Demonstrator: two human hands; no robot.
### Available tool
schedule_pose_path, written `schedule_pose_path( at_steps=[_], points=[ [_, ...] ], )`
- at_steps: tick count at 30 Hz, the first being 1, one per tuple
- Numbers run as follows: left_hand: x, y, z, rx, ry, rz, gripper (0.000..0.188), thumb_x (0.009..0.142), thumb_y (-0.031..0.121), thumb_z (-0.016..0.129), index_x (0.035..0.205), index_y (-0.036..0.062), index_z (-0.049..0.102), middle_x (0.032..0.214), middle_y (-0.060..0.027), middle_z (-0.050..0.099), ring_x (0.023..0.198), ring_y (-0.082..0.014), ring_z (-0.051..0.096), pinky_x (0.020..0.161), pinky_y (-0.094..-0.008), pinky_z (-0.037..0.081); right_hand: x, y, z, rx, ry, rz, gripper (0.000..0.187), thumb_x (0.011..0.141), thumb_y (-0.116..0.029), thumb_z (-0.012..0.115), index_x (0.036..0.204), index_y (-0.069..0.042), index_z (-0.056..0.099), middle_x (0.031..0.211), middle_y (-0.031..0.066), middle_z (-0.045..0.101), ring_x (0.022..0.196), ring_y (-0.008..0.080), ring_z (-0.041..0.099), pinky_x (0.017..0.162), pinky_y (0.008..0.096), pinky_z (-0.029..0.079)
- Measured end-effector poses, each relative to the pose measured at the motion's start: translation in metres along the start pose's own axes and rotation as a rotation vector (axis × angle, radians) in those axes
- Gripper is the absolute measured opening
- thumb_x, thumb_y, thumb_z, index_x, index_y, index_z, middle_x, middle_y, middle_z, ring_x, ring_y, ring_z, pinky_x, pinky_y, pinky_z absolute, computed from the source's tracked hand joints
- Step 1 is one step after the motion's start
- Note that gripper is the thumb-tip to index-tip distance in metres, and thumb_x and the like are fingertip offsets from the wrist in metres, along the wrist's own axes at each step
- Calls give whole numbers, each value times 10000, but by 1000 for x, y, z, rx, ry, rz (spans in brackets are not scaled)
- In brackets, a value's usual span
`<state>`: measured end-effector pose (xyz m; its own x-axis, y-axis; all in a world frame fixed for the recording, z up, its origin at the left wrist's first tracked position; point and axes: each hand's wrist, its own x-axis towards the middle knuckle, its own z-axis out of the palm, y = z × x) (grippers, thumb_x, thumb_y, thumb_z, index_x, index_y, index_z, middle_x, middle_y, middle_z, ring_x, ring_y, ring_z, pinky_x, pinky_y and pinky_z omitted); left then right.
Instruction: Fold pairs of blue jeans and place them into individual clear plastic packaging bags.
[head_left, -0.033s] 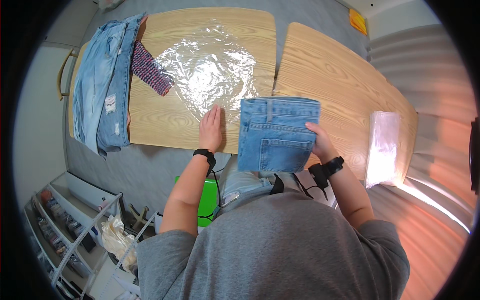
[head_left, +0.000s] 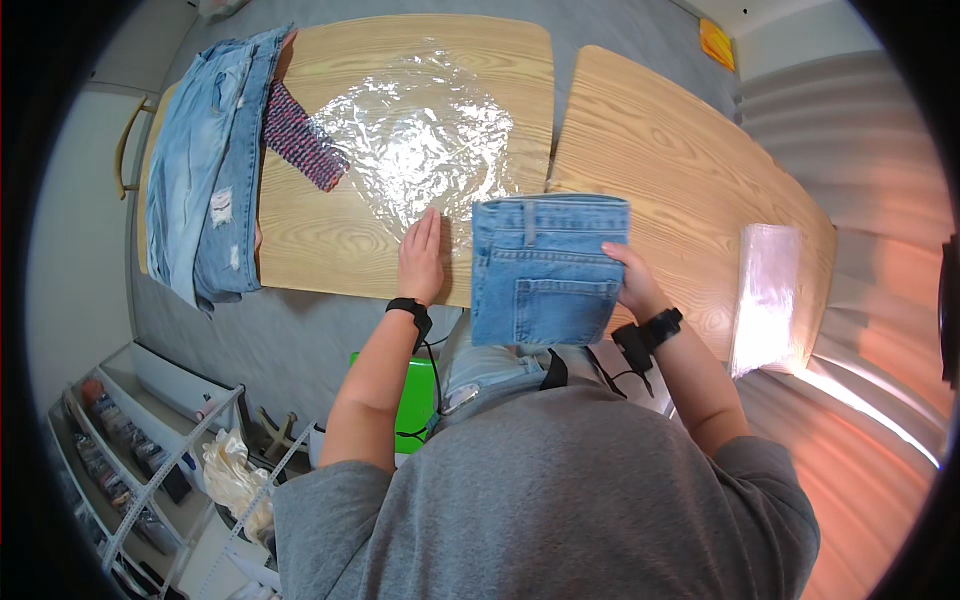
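My right hand [head_left: 639,281] grips a folded pair of blue jeans [head_left: 565,270] by its right side, thumb on top. A back pocket and a belt loop face up on it. My left hand [head_left: 421,258] lies flat, fingers stretched out, at the near edge of a clear plastic bag [head_left: 420,140]. The crinkled, shiny bag is spread over the wooden table [head_left: 330,240]. Between my left hand and the jeans there is a small gap.
More light-blue jeans [head_left: 205,170] lie across the table's left end, beside a knitted multicoloured strip [head_left: 300,135]. A stack of clear plastic bags [head_left: 768,300] rests on the second table [head_left: 680,170] at right. A shelf rack [head_left: 150,480] stands lower left.
My right hand has shifted slightly to the left with the folded jeans. The left hand has stayed in place on the bag's edge.
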<state>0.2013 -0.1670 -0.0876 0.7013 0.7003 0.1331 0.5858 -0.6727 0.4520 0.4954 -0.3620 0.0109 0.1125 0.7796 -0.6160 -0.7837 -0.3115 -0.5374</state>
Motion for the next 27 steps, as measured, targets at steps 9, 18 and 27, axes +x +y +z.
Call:
schedule_pose_path(
  at_steps=[9,18,27],
  points=[
    [-2,1,-3,-79,101,88,687,767,-124,452,1431,15,342,1477,-127,366,1294,-338,394,1076,-408,353,85,32,8,-74,6,173,506,886,-274,617,1254,57,511,1200,201,605,1077,278,605,950,404,489],
    [-4,-1,-7,-58,29,117,610,747,-116,472,1349,-32,412,1484,-152,348,1342,-357,343,1090,-428,341,101,16,4,189,169,-4,550,859,-327,652,1273,3,503,1260,179,572,1128,321,561,1003,442,440],
    [2,7,-3,-61,81,122,587,753,-113,466,1334,-44,414,1486,-173,335,1355,-385,316,1107,-471,304,102,33,29,371,175,-62,581,886,-364,649,1337,-51,462,1330,133,538,1203,308,511,1053,482,376]
  ],
)
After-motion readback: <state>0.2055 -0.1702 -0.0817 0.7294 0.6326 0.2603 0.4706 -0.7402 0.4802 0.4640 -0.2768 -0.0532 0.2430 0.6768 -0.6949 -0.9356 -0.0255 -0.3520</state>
